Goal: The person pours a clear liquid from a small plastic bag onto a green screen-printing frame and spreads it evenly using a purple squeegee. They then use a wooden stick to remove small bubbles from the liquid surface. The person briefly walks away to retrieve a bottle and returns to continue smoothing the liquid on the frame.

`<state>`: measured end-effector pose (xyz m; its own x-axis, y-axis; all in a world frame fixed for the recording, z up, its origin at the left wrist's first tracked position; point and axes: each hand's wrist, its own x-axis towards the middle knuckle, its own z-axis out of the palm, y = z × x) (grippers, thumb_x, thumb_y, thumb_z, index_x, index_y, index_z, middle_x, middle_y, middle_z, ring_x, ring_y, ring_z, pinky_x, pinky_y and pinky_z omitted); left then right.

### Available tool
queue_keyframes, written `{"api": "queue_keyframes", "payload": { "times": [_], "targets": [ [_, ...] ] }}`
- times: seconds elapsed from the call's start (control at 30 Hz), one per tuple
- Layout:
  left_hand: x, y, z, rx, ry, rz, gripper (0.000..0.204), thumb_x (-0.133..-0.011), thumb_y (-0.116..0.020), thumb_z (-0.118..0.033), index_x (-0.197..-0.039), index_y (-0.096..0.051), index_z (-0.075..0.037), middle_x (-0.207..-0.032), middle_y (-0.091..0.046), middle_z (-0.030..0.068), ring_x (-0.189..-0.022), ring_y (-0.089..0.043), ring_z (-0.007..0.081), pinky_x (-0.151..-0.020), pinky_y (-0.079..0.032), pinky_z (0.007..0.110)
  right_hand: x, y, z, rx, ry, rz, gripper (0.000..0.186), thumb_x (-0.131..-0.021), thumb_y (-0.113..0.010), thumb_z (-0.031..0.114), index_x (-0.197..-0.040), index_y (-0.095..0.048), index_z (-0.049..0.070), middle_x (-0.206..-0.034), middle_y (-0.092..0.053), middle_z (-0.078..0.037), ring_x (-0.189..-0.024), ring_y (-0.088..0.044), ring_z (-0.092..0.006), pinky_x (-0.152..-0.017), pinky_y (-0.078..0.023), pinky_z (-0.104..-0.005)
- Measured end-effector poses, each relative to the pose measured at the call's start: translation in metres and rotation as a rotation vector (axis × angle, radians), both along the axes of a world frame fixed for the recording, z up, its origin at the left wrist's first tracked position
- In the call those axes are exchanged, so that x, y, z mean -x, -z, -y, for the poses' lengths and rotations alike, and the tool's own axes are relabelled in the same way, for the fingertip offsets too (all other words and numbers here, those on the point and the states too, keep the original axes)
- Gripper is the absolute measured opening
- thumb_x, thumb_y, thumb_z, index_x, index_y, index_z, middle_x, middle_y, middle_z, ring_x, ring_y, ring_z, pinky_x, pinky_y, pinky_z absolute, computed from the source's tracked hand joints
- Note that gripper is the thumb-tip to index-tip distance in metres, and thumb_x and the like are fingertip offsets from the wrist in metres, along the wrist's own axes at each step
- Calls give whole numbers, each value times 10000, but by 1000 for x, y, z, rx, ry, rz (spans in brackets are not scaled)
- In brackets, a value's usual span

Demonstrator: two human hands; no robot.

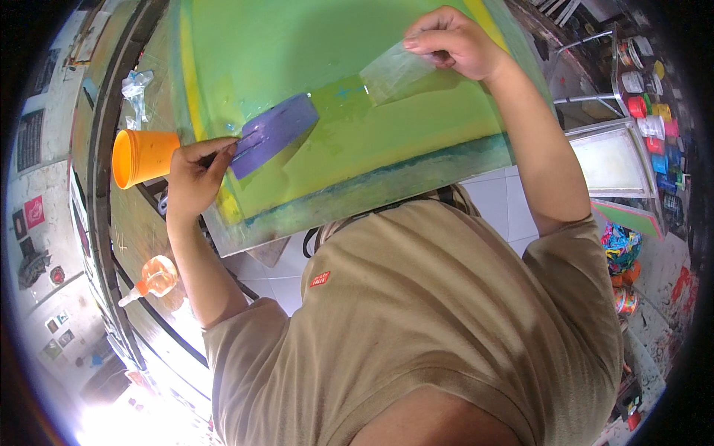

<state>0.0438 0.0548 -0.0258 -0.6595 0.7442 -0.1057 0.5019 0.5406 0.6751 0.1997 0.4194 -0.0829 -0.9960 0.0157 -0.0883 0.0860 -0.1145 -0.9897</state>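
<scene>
My left hand (195,175) pinches the near end of a wide purple roll, which looks like a tape roll (274,134), tilted over the green panel (327,44). My right hand (455,43) is closed on the end of a see-through strip of tape (398,73), its fingers gathered at the strip's upper right. A clear, glossy band seems to span the gap between roll and strip, over a small blue mark on the panel. Whether the band touches the surface I cannot tell. Yellow borders run along the panel's left and right sides.
Stacked orange cups (145,157) lie on their side left of my left hand, below a crumpled clear plastic piece (137,93). Nearer stands a spray bottle of orange liquid (158,276). At right are framed screens (610,160) and several colourful paint jars (654,126).
</scene>
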Motion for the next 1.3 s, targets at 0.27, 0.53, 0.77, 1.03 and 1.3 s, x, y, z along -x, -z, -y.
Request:
{"api": "queue_keyframes", "payload": {
  "times": [0.27, 0.53, 0.77, 1.03, 1.3],
  "targets": [
    [-7, -2, -40, -34, 60, -13, 134, -814, -628, -23, -930, -682, 18, -721, -675, 90, -638, -581, 79, -594, -457, 224, 2, 11, -5, -40, 60, -46, 178, -811, -631, 153, -751, -639, -15, -516, -442, 22, -428, -320, -29, -402, -215, -206],
    [-13, -3, -61, -22, 149, -84, 131, -805, -630, -57, -909, -689, -3, -760, -688, 118, -656, -637, 141, -618, -484, 255, 2, 7, -3, -47, 54, -67, 176, -807, -630, 154, -729, -640, -4, -514, -438, 28, -423, -318, -26, -399, -217, -201],
    [-4, 0, -38, -42, 95, -31, 124, -808, -632, -49, -907, -690, -2, -737, -682, 127, -661, -634, 128, -624, -483, 244, 1, 4, -1, -52, 77, -36, 176, -809, -630, 158, -720, -638, 6, -512, -431, 28, -424, -321, -27, -400, -218, -201],
    [-33, -2, -51, 13, 60, -132, 117, -786, -653, -44, -892, -697, -22, -687, -659, 117, -558, -604, 147, -541, -458, 253, 2, 8, -4, -49, 56, -34, 172, -812, -623, 148, -726, -632, -1, -529, -441, 25, -438, -323, -32, -407, -215, -207],
    [-27, 2, -45, -132, 52, -140, 121, -798, -651, -47, -906, -698, -18, -709, -670, 125, -576, -601, 128, -552, -456, 248, 2, 9, -5, -3, 85, -22, 166, -815, -616, 139, -733, -627, -5, -557, -436, 31, -450, -330, -36, -414, -212, -210]
  ]
}}
